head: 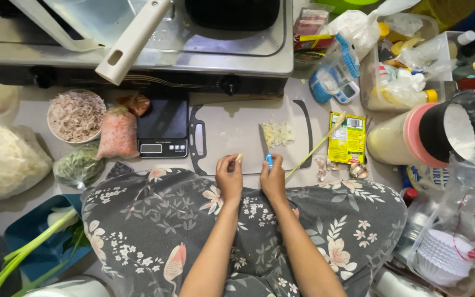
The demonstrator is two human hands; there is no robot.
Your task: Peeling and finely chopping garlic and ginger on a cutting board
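My left hand (230,177) pinches a small pale garlic clove (239,158) at the near edge of a grey cutting board (226,132). My right hand (273,179) grips a knife by its blue handle (269,160), the blade pointing away over the board. A small heap of chopped garlic (277,133) lies on the board's right half. Both hands rest above my lap, which is covered in grey floral cloth (193,220).
A black kitchen scale (163,129), a bowl of dried shreds (76,115) and an orange bag (118,133) sit left of the board. A stove (138,49) stands behind. Whole garlic cloves (353,168), a yellow packet (347,138), a chopstick and crowded containers lie right. Green onions (28,247) lie at lower left.
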